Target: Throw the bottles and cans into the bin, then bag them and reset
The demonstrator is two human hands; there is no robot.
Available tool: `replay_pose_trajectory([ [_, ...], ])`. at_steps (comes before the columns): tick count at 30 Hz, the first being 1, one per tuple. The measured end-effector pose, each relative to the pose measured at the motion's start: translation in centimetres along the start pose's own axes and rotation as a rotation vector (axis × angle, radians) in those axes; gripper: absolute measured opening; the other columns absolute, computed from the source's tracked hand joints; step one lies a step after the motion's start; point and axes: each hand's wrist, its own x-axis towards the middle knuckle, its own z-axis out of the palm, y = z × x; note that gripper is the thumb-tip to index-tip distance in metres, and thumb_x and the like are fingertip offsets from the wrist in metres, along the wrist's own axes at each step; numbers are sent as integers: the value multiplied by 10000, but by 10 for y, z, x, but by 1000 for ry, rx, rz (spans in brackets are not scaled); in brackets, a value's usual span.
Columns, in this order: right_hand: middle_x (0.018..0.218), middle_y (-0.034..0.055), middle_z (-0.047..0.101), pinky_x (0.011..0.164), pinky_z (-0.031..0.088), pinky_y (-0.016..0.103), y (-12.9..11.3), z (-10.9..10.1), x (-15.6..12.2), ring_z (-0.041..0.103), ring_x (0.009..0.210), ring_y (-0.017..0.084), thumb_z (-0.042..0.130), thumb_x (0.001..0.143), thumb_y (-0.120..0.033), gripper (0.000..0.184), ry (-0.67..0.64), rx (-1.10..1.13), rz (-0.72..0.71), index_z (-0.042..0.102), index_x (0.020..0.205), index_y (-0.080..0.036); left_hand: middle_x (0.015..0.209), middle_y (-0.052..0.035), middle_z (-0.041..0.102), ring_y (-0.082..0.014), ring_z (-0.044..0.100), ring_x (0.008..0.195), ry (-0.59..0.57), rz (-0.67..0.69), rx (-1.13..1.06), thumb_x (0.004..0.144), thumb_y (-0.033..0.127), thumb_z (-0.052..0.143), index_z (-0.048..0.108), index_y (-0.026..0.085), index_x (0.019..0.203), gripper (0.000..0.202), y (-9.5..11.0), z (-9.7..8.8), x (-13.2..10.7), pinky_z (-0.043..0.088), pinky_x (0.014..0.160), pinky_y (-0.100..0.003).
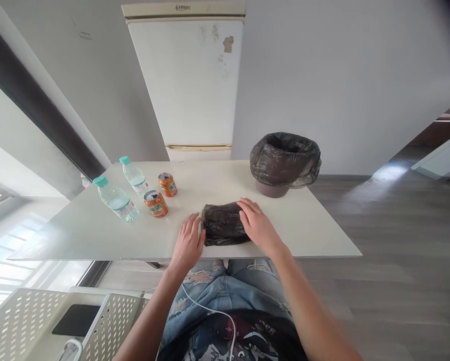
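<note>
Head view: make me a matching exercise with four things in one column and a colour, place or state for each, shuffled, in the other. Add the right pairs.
Column one
1. Bottles
2. Bin
3. Black plastic bag
4. Cans

Column two
A. Lying flattened near the front edge of the table, with the right hand on one end and the left hand at the other
B. Orange, with printed sides
C. Clear, with teal caps on
D. A dark liner draped over its upper part

Right pairs: 1-C, 2-D, 3-A, 4-B
</note>
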Motion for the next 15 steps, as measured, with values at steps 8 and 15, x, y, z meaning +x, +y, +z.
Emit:
replay_pose_trajectory([
  [8,1774,79,207,1343,180,562,29,34,8,172,1654,279,205,1116,-451,651,-228,-200,-41,348,1679,-157,1701,-201,369,-340,268,1624,-265,174,94,1103,427,365,370,76,1637,639,4,37,51,289,1315,-551],
  [15,1775,86,182,1335,157,586,38,44,0,186,1652,267,214,1114,-515,679,-322,-214,4,271,1707,-190,1735,-158,311,-368,237,1630,-348,150,134,1105,523,319,326,128,1677,695,-19,49,42,260,1310,-590],
])
